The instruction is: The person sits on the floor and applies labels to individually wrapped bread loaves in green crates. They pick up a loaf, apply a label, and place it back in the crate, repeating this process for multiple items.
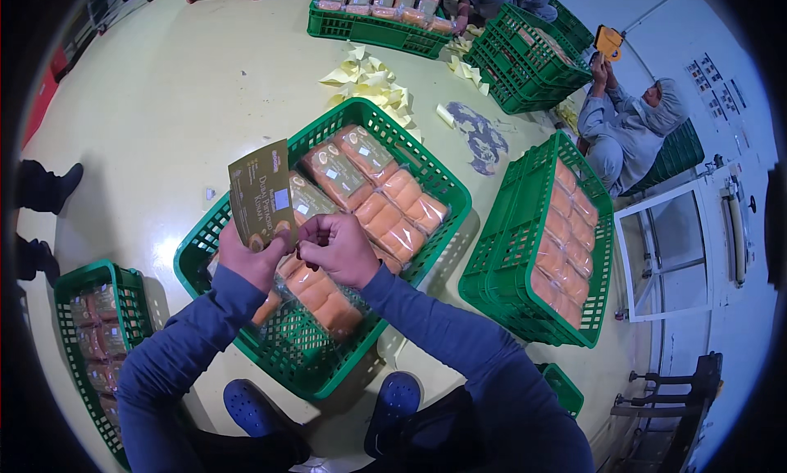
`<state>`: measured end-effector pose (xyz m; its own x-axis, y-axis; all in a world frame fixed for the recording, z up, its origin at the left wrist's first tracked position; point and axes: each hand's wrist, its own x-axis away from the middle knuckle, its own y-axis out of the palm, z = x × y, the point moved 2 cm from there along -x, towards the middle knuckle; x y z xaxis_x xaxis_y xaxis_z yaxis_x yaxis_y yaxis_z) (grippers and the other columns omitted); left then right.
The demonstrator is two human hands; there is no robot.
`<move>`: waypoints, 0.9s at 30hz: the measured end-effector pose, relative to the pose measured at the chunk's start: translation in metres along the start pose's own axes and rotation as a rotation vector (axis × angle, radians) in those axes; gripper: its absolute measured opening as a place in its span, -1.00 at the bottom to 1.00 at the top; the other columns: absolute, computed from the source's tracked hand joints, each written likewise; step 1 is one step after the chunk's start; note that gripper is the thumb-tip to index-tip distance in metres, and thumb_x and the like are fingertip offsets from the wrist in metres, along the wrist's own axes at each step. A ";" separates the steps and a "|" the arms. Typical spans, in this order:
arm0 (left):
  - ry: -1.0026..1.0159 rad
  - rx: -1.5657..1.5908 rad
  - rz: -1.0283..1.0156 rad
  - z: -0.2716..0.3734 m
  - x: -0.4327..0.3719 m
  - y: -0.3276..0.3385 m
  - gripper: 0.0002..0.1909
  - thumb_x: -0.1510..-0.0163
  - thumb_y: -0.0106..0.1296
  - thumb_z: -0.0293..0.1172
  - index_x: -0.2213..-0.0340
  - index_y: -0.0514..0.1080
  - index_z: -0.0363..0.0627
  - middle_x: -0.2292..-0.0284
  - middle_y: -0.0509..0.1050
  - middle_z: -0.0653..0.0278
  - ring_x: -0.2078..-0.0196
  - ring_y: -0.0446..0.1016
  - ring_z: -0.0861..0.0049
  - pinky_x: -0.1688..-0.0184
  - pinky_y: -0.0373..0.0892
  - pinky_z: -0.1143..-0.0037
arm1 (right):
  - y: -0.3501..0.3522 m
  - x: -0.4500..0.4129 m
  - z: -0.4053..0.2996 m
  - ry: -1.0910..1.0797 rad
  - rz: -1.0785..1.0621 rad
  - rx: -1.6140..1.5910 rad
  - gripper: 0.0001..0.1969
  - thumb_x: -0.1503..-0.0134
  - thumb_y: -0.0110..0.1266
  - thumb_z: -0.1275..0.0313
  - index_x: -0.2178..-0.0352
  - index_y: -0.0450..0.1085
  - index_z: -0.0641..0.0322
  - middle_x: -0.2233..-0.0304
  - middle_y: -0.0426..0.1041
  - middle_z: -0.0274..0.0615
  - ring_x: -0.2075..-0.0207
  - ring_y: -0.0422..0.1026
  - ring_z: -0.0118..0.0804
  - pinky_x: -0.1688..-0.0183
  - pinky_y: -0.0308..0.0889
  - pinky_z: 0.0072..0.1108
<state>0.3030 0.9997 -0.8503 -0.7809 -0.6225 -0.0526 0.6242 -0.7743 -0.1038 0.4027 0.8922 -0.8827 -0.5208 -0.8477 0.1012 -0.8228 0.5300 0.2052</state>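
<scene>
My left hand (255,255) grips a dark green-brown printed label (263,193) by its lower edge, thumb in front. The label stands up above a green plastic crate (307,384) and bears writing. At the label's lower right corner, my right hand (338,248) pinches with thumb and fingertips; whether it holds the label or its backing is hidden. Below my hands, the crate holds several packs of bread rolls in clear film. Packs at the far side (335,175) carry similar labels, while nearer packs (326,298) show plain film on top.
Stacked green crates (510,270) with bread packs stand at right, and another crate (138,301) at left. Crumpled pale-yellow paper (375,79) litters the floor beyond. A seated person (627,129) at right holds up an orange-yellow object (609,41). Another person's feet (64,187) show at left.
</scene>
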 end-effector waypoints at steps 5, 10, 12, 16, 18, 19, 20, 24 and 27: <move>-0.110 0.049 -0.055 0.001 -0.004 -0.002 -0.76 0.18 0.00 -0.60 0.38 0.29 -0.34 0.51 0.42 0.21 0.54 0.41 0.61 0.52 0.37 0.64 | -0.002 0.000 -0.002 0.011 -0.052 0.000 -0.94 0.14 -0.02 0.59 0.55 0.30 0.39 0.64 0.35 -0.29 0.65 0.31 -0.61 0.60 0.25 -0.77; -0.167 0.065 -0.103 0.002 -0.008 -0.003 -0.77 0.18 0.00 -0.60 0.39 0.29 -0.35 0.52 0.42 0.19 0.55 0.42 0.59 0.52 0.38 0.62 | -0.004 0.001 -0.004 0.049 -0.069 -0.040 -0.92 0.13 -0.01 0.59 0.52 0.31 0.41 0.64 0.36 -0.27 0.64 0.33 -0.57 0.58 0.29 -0.75; -0.210 0.066 -0.131 0.003 -0.010 -0.003 -0.78 0.18 0.00 -0.60 0.39 0.29 -0.35 0.52 0.42 0.18 0.55 0.42 0.58 0.52 0.38 0.62 | -0.005 0.001 -0.003 0.059 -0.075 -0.052 -0.91 0.11 -0.01 0.59 0.51 0.31 0.42 0.63 0.37 -0.25 0.63 0.35 -0.55 0.57 0.30 -0.74; -0.215 0.103 -0.113 0.003 -0.011 -0.003 -0.78 0.16 0.01 -0.58 0.39 0.30 -0.34 0.52 0.42 0.19 0.54 0.43 0.57 0.52 0.39 0.62 | -0.006 0.003 -0.009 0.050 -0.063 -0.105 -0.89 0.08 0.00 0.58 0.47 0.32 0.44 0.59 0.38 -0.20 0.60 0.37 -0.51 0.53 0.32 -0.73; -0.216 0.106 -0.109 0.004 -0.011 -0.009 -0.78 0.16 0.01 -0.57 0.38 0.30 -0.34 0.51 0.42 0.20 0.53 0.43 0.57 0.51 0.39 0.61 | -0.003 0.002 -0.008 0.055 -0.075 -0.142 -0.89 0.07 0.01 0.57 0.46 0.33 0.44 0.58 0.39 -0.18 0.59 0.37 -0.50 0.51 0.32 -0.72; -0.176 0.089 -0.122 0.002 -0.013 -0.007 -0.76 0.15 0.01 -0.58 0.36 0.30 -0.34 0.50 0.42 0.20 0.53 0.43 0.57 0.50 0.41 0.60 | -0.006 0.003 -0.010 0.038 -0.053 -0.118 -0.89 0.07 0.01 0.57 0.45 0.33 0.44 0.57 0.39 -0.17 0.59 0.38 -0.49 0.51 0.32 -0.71; -0.164 0.101 -0.096 0.000 -0.013 -0.010 -0.74 0.15 0.02 -0.56 0.34 0.30 -0.35 0.50 0.42 0.20 0.52 0.43 0.58 0.49 0.41 0.60 | -0.004 0.001 -0.009 0.021 -0.047 -0.117 -0.89 0.07 0.01 0.57 0.45 0.32 0.44 0.57 0.39 -0.15 0.58 0.38 -0.47 0.50 0.33 -0.71; -0.153 0.114 -0.122 -0.001 -0.013 -0.008 -0.72 0.19 0.05 -0.55 0.35 0.29 -0.34 0.51 0.42 0.20 0.54 0.41 0.60 0.49 0.39 0.61 | -0.006 0.000 -0.006 -0.015 -0.085 -0.058 -0.89 0.06 0.00 0.55 0.45 0.33 0.43 0.57 0.40 -0.19 0.59 0.38 -0.50 0.51 0.32 -0.73; -0.188 0.103 -0.144 0.004 -0.013 -0.008 -0.72 0.21 0.05 -0.56 0.37 0.29 -0.34 0.51 0.42 0.20 0.54 0.41 0.62 0.49 0.38 0.61 | -0.006 0.001 -0.008 0.015 -0.086 -0.081 -0.89 0.06 0.00 0.55 0.46 0.34 0.41 0.57 0.40 -0.19 0.58 0.38 -0.50 0.51 0.31 -0.73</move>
<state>0.3085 1.0134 -0.8450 -0.8499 -0.5076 0.1416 0.5134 -0.8582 0.0053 0.4092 0.8881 -0.8756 -0.4449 -0.8906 0.0944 -0.8431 0.4520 0.2913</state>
